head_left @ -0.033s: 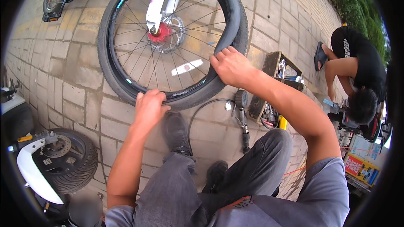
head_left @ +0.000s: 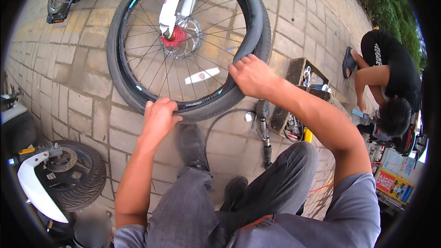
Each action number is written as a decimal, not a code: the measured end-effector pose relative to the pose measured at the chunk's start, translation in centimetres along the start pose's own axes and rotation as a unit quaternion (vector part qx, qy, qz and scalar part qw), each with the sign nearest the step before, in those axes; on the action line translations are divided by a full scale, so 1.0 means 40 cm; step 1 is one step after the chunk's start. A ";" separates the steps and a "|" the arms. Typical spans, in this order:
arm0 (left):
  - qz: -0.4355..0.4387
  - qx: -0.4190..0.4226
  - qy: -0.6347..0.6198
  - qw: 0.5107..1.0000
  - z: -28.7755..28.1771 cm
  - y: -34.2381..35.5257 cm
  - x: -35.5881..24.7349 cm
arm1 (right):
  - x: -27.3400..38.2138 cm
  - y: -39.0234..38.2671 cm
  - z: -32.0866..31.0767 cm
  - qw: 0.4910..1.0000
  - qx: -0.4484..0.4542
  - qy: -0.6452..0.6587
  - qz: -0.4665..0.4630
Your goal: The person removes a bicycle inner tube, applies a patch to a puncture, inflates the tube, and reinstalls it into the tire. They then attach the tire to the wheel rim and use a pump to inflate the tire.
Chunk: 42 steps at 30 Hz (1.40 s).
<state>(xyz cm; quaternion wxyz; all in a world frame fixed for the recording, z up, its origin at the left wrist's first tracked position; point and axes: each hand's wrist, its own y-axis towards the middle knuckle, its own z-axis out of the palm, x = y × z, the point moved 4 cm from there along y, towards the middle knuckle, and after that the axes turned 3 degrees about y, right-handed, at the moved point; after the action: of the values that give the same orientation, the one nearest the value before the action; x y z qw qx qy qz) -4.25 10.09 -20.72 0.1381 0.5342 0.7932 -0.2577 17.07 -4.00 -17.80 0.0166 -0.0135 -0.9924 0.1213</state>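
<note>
Around the black-rimmed spoked wheel (head_left: pixel 174 36), the left hand (head_left: pixel 159 115) grips the treaded black rubber tyre (head_left: pixel 113 46), the right hand (head_left: pixel 251 74) the smooth black rubber tube (head_left: pixel 252 39); even, twist-free tucking seems best

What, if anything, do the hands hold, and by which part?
The bicycle tire: left hand grips its bottom part, right hand its lower right side.

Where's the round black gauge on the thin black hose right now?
Head view, right of centre: the round black gauge is on the grey-brown paving, just below the bare right hand in the image and left of the worn, open toolbox.
</note>
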 end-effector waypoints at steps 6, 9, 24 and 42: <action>-0.007 -0.019 0.129 0.991 -0.081 0.003 0.177 | 0.189 0.028 0.052 0.977 0.089 0.191 -0.024; -0.017 -0.064 0.198 0.978 -0.063 -0.003 0.192 | 0.291 0.003 0.103 0.995 -0.042 0.078 -0.051; -0.012 0.002 0.070 0.997 0.157 0.011 -0.043 | -0.165 -0.005 -0.008 0.992 -0.057 -0.016 0.112; -0.041 -0.130 0.240 0.961 -0.095 -0.020 0.225 | 0.349 0.059 0.095 0.979 0.101 0.171 -0.049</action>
<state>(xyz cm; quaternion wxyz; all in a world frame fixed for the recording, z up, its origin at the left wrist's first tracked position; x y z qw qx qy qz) -8.28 18.95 -21.81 0.0010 0.5248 0.8509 -0.0217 3.05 -2.19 -21.64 0.1935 0.0166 -0.9568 0.2163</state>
